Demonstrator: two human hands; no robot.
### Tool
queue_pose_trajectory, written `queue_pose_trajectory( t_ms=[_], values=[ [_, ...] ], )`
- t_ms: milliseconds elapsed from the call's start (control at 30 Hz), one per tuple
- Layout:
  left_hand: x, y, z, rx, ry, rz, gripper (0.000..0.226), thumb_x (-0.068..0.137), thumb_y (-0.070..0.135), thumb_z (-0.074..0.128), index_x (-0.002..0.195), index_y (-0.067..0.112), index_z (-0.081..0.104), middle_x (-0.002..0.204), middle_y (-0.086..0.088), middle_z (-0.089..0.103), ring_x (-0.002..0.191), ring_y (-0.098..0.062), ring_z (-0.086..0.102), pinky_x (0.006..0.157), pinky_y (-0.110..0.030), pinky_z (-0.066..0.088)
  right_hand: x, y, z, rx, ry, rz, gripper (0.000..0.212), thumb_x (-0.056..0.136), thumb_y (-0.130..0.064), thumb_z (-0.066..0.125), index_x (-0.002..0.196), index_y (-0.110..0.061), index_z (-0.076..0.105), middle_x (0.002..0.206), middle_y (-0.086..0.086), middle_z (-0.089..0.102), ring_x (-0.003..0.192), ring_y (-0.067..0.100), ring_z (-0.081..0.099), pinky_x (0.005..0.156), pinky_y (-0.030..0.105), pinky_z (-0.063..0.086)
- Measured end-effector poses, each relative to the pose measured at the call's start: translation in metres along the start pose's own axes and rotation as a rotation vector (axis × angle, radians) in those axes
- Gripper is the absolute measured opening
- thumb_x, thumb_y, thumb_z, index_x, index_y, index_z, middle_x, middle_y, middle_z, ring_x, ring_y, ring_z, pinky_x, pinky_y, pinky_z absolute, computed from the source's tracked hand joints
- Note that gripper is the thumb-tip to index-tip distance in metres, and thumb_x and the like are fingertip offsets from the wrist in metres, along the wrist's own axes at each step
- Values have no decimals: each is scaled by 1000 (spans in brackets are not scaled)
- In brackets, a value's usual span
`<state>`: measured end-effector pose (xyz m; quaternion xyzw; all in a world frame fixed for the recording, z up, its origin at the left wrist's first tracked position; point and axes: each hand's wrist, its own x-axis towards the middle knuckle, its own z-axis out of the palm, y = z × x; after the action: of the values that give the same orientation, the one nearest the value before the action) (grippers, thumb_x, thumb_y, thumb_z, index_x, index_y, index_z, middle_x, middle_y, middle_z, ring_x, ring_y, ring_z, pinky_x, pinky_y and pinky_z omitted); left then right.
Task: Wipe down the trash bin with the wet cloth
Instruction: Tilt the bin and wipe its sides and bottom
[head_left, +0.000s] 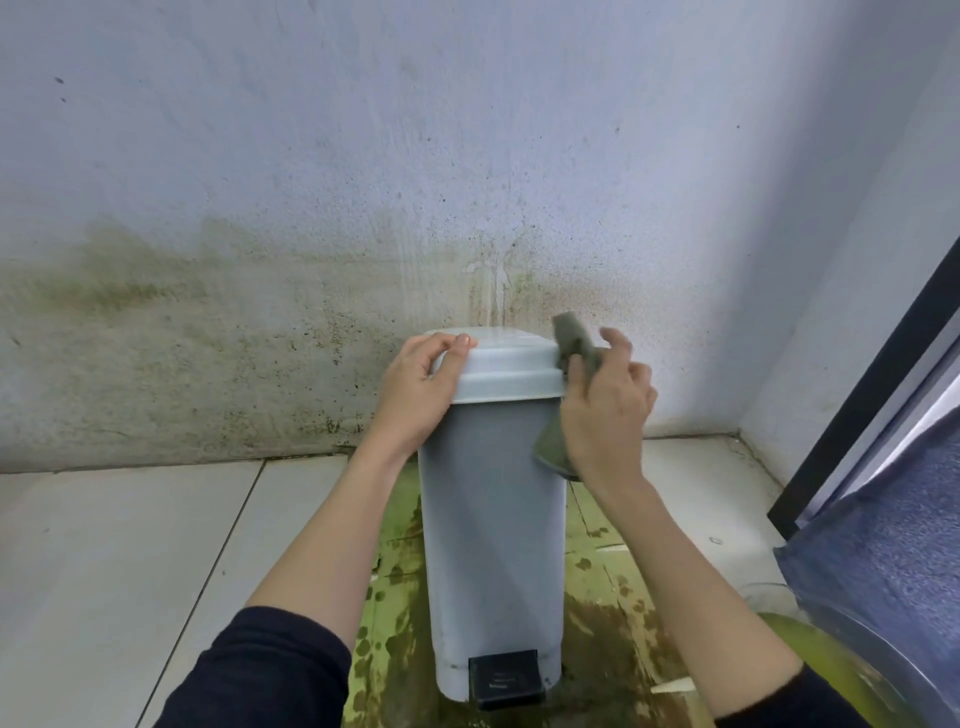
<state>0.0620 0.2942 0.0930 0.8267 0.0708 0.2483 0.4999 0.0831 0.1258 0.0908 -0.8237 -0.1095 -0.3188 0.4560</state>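
A tall grey pedal trash bin (491, 545) stands upright on the floor in front of me, its pale lid (511, 371) closed and a black foot pedal (505, 679) at its base. My left hand (418, 395) grips the lid's left edge, fingers curled over the top. My right hand (605, 410) presses a grey-green cloth (571, 338) against the lid's right side. The cloth sticks up above the lid and another fold hangs below my palm beside the bin's wall.
A stained, mouldy wall (311, 260) rises right behind the bin. The tiled floor (130, 545) is green with algae around the bin's base. At the right stand a dark door frame (862, 400), blue fabric (893, 545) and a basin rim (852, 639).
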Motion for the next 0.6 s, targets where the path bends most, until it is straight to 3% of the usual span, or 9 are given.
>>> queue_pose_trajectory(
  t_ms=[67, 133, 300, 367, 467, 533, 600],
  values=[
    [-1, 1, 3, 9, 15, 2, 20, 96, 42, 46, 96, 36, 65, 100, 19, 48, 107, -10, 49, 95, -25, 34, 2, 4, -7, 85, -63, 75, 34, 97, -14, 43, 130, -8, 42, 106, 7, 56, 97, 19, 35, 87, 27, 22],
    [-1, 1, 2, 19, 29, 0, 21, 96, 41, 46, 98, 34, 66, 105, 12, 49, 109, -11, 49, 97, -27, 35, -2, -5, -4, 112, -96, 18, 33, 96, -12, 44, 130, -9, 42, 100, -2, 51, 97, 14, 30, 84, 23, 19],
    [1, 3, 1, 48, 25, 1, 29, 97, 41, 43, 106, 28, 67, 110, 8, 49, 111, -14, 49, 98, -29, 35, -12, -5, 0, 146, -65, -58, 36, 95, -16, 42, 130, -9, 45, 98, -18, 46, 108, 17, 35, 93, 26, 23],
    [1, 3, 3, 51, 33, 20, 32, 98, 42, 41, 107, 27, 68, 109, 6, 50, 111, -14, 50, 100, -29, 36, -24, -4, 9, 195, -62, -157, 37, 95, -17, 42, 132, -14, 44, 112, -24, 42, 121, 18, 35, 104, 26, 26],
    [5, 0, 2, -17, 39, 48, 35, 96, 45, 39, 101, 28, 69, 108, 3, 53, 112, -16, 52, 103, -33, 37, -58, -2, 35, 156, -235, -336, 48, 94, -14, 40, 141, -23, 33, 150, -11, 23, 144, 11, 8, 118, 27, 9],
    [8, -3, -1, -27, 48, 29, 34, 100, 40, 36, 98, 29, 68, 106, 3, 53, 111, -18, 53, 102, -31, 37, -86, 12, 48, -23, -357, -508, 62, 91, -7, 40, 148, -24, 22, 156, -14, 11, 147, 16, 0, 119, 34, 3],
    [9, -5, -2, -4, 49, 13, 37, 102, 37, 32, 97, 28, 68, 106, 4, 53, 109, -16, 52, 98, -28, 36, -112, 34, 52, -254, -359, -668, 67, 87, -10, 41, 148, -28, 22, 156, -14, 14, 147, 20, 4, 119, 37, 5]
  ],
)
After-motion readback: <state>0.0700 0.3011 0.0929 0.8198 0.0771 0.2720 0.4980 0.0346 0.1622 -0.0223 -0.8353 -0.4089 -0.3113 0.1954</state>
